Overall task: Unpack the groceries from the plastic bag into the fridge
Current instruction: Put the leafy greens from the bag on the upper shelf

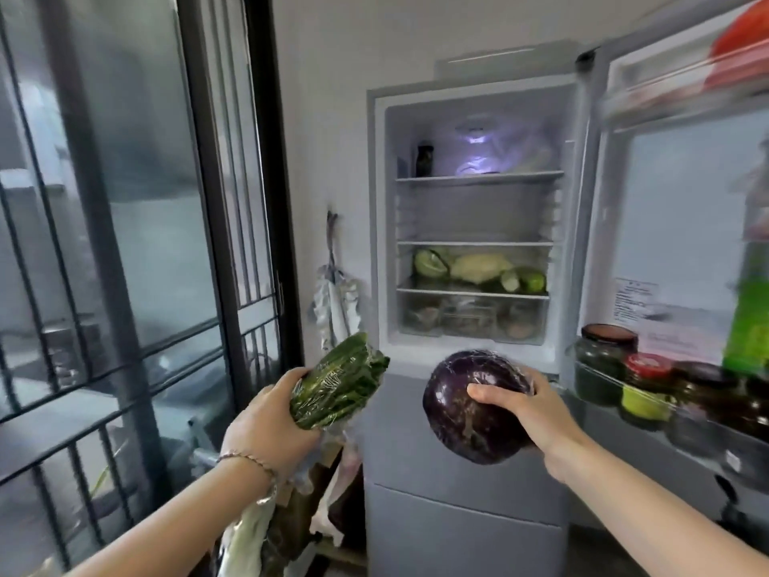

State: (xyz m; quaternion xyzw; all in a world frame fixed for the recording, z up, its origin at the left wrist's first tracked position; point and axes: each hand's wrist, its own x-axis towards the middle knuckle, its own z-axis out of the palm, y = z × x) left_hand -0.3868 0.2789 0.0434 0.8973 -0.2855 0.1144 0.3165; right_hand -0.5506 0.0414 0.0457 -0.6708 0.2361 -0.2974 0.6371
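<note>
Holding a cling-wrapped bundle of dark green leafy vegetables [339, 385], the left hand [270, 414] has its grip closed around the bundle's lower end, so the leafy end tilts up and to the right toward the open grey fridge [466, 451]. A thin beaded bracelet [249, 458] circles that wrist, and a crumpled translucent plastic bag [249, 530] hangs down below the left forearm. The right hand [528, 410] cups a round, dark purple eggplant wrapped in clear film [470, 406], its fingers pressed over the right side and its thumb laid across the front. Both items are in the air in front of the fridge's lower grey panel, well apart from each other and outside the compartment.

Inside, the top glass shelf [478, 177] carries a small dark jar [424, 160] and a pale plastic-wrapped item, blurred. The middle shelf [474, 243] below it has green and pale vegetables [478, 268] lying under it, above a clear crisper drawer [470, 316]. On the open door at right, a rack [603, 376] holds several lidded glass jars [607, 360] and a tall green bottle [749, 326]. A barred glass door [125, 243] stands to the left.
</note>
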